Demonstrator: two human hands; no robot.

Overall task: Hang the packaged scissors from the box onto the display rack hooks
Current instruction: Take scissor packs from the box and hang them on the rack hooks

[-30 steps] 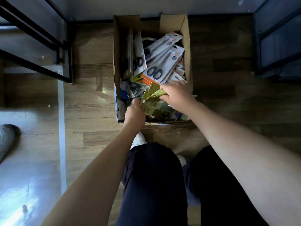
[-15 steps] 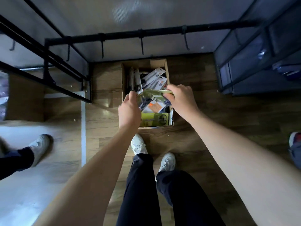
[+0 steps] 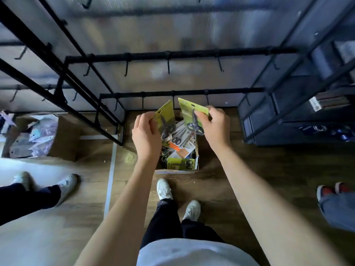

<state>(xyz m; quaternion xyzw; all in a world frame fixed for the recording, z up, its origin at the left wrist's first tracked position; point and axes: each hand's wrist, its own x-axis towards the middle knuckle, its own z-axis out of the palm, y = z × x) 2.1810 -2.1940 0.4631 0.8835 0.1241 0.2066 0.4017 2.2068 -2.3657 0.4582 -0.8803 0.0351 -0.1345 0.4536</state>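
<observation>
Wood floor [image 3: 240,179], perhaps translucent wall [image 3: 172,31]

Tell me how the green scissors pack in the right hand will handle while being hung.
The green scissors pack looks like flat card, held straight by the right hand, so probably fairly stiff. The metal scissors sit low on it, so it likely hangs bottom-heavy and may swing on a hook.

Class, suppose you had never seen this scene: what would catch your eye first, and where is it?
Two yellow-green scissor packs stand out at centre: the left hand grips one pack, the right hand the other pack, both above the open cardboard box of packaged scissors on the floor. Behind them run black rack bars with bare hooks.
</observation>
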